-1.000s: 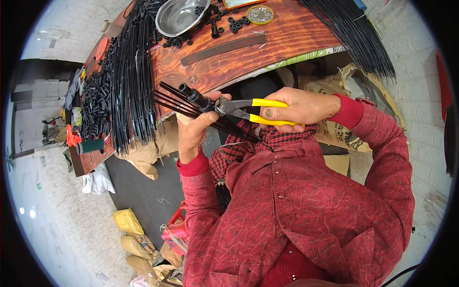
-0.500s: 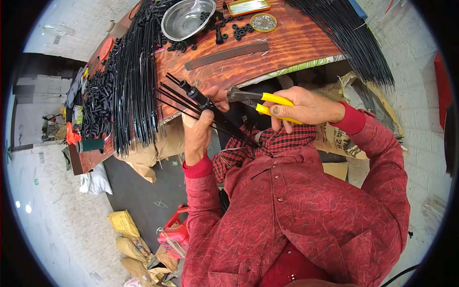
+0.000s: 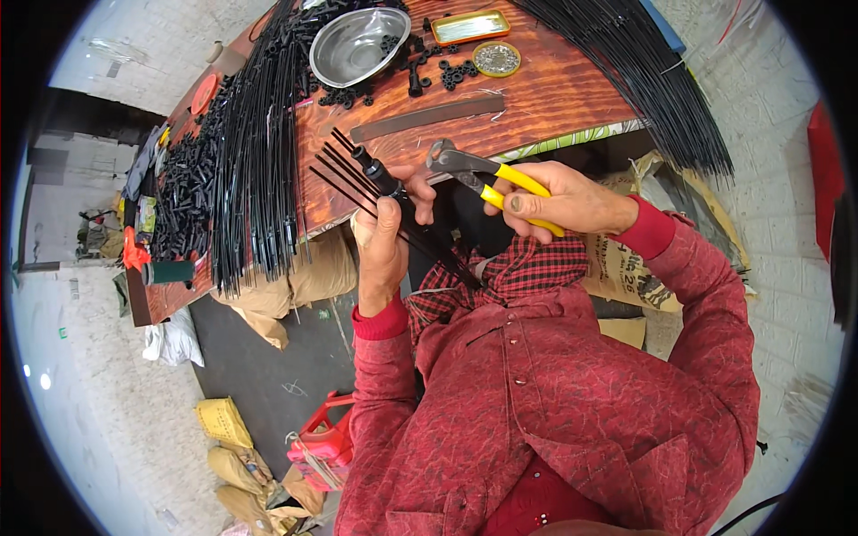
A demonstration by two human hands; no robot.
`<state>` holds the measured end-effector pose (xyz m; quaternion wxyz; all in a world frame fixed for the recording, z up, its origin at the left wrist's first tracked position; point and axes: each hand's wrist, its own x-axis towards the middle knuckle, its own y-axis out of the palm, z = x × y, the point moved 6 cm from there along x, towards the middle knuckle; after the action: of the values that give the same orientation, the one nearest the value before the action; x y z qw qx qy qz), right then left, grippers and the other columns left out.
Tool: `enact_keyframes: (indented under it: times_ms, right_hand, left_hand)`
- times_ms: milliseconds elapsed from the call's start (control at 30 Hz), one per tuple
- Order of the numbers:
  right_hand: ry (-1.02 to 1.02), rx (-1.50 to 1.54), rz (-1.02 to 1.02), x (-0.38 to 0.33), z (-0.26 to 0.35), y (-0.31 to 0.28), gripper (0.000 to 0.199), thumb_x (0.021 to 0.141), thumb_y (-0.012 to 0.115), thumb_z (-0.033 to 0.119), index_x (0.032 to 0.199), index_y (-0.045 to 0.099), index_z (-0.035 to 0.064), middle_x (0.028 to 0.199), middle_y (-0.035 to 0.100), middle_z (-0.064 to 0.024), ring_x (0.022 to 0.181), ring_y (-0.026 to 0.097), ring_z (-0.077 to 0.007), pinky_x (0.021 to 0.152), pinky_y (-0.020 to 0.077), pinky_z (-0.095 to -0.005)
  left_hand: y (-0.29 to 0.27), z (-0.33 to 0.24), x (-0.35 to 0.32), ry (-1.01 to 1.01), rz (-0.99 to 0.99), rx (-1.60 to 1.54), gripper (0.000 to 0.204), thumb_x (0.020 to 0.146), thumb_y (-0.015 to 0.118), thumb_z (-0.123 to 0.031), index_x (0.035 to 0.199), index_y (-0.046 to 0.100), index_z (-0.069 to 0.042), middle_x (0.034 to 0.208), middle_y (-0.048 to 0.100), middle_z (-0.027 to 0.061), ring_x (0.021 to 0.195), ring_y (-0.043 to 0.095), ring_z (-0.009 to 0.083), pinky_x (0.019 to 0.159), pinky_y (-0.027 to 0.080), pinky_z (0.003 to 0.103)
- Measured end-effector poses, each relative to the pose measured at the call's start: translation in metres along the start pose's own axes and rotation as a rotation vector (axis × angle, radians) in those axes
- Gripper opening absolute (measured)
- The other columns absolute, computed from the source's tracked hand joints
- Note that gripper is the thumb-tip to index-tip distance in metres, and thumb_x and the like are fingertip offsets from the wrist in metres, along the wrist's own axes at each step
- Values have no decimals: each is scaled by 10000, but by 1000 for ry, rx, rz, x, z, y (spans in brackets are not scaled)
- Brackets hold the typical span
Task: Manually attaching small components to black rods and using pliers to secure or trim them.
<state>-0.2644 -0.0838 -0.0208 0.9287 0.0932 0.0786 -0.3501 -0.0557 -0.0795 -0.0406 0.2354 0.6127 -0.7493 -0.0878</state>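
Observation:
My left hand (image 3: 386,241) grips a bundle of thin black rods (image 3: 357,179) joined at a black hub; the rods fan out up and left over the table edge and run down toward my chest. My right hand (image 3: 559,201) holds yellow-handled pliers (image 3: 478,174), whose grey jaws sit just right of the hub, a little apart from it. Both sleeves are red.
A wooden table (image 3: 536,98) carries a steel bowl (image 3: 357,45), a small yellow tray (image 3: 469,25), a round tin (image 3: 496,58), small black parts (image 3: 183,188), a dark flat strip (image 3: 429,118) and long black rods (image 3: 255,161) piled left and at far right (image 3: 652,80). Sacks and a red container (image 3: 322,442) lie below.
The pliers have come away from the rod bundle and moved to the right of the hub. My left hand has kept the bundle in much the same place.

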Motion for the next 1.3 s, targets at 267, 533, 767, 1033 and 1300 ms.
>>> enact_keyframes:
  times_ms: [267, 533, 767, 1033, 1300]
  right_hand:
    - [-156, -124, -282, 15, 34, -47, 183, 873, 631, 196, 926, 565, 34, 663, 539, 12, 542, 530, -59, 515, 436, -224]
    - [-32, -1213, -758, 85, 26, -179, 231, 781, 668, 253, 859, 694, 37, 746, 666, -201, 710, 667, -355, 648, 520, -451]
    - [-91, -1437, -756, 148, -2, -208, 173, 810, 658, 258, 919, 738, 149, 775, 682, -156, 763, 677, -338, 697, 530, -462]
    - [-86, -1529, -741, 166, -5, -210, 173, 729, 689, 206, 817, 722, 62, 785, 697, -138, 755, 694, -303, 689, 540, -437]
    - [-4, -1439, -824, 148, 1, -214, 249, 806, 659, 315, 898, 721, 92, 797, 693, -176, 768, 683, -337, 694, 531, -468]
  left_hand:
    - [-1, 6, 1, -19, -51, -42, 405, 982, 560, -360, 1190, 495, -18, 927, 583, 111, 715, 487, 143, 649, 413, 293]
    - [1, 10, 4, -37, -23, -48, 487, 958, 588, -425, 1201, 494, -13, 816, 537, 83, 695, 463, 154, 616, 381, 287]
    - [-18, 12, 8, -52, -78, -99, 495, 939, 625, -409, 1203, 491, -12, 791, 501, 51, 683, 439, 143, 604, 366, 288]
    - [-25, 14, 14, -68, -77, -84, 483, 955, 578, -452, 1194, 495, -42, 811, 464, 23, 686, 411, 123, 628, 340, 283]
    - [-28, 16, 14, -57, -114, -118, 494, 936, 627, -424, 1187, 505, -16, 777, 493, 33, 678, 433, 136, 607, 357, 284]
